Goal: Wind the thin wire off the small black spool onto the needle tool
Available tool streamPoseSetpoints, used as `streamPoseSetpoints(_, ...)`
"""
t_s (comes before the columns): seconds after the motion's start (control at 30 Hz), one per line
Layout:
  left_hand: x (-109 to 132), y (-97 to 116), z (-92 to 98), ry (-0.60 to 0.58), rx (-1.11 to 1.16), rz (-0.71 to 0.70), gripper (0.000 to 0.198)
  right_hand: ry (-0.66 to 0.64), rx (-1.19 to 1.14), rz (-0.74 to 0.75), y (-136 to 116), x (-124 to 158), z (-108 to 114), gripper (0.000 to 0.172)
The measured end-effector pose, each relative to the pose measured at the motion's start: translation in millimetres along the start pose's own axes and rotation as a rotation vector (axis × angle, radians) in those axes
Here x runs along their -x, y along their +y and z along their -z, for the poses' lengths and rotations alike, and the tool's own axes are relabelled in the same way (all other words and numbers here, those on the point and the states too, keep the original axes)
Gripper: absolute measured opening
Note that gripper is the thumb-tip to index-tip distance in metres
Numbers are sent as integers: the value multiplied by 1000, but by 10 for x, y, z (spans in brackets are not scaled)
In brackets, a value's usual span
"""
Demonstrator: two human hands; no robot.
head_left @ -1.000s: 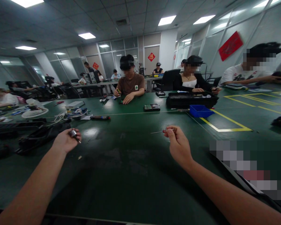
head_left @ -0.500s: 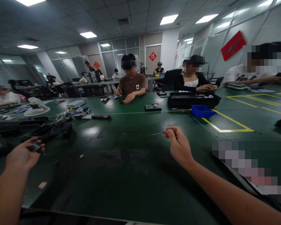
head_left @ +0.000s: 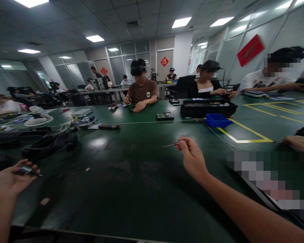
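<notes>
The fingers of the left hand (head_left: 8, 180) curl loosely around a small metal cylinder (head_left: 25, 169) with a thin shaft, at the near left of the green table (head_left: 131, 202). The right hand (head_left: 194, 157) pinches a red-handled screwdriver (head_left: 176, 143) whose blade points left. Beyond lie a blue bin (head_left: 218, 120), a hard drive (head_left: 165, 116) and a black tray (head_left: 209, 108); across the table sits a person in a brown shirt (head_left: 144, 91).

The desk (head_left: 142, 202) is finished smooth and glossy (light is mirrored in it); metal is shown by the screwdriver shaft (head_left: 168, 145) and shiny cylinder (head_left: 25, 169).
</notes>
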State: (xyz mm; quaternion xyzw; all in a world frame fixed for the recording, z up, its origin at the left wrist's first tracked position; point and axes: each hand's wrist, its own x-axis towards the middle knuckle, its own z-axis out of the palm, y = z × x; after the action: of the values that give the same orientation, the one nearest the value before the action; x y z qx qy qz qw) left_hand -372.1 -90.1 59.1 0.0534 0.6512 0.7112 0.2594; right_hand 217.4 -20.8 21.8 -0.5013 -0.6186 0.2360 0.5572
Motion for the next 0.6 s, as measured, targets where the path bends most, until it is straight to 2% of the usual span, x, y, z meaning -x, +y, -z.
streamPoseSetpoints(0.33, -56, 31, 53, -29, -61, 36, 23, -21, -14, 1, 12, 2, 6, 30)
streamPoseSetpoints(0.53, 44, 22, 9, -9, -21, 28, 28, -33, -26, -2, 38, 4, -3, 30)
streamPoseSetpoints(0.6, 115, 14, -19, -32, -75, -39, 28, -35, -33, 1, 49, 4, -10, 30)
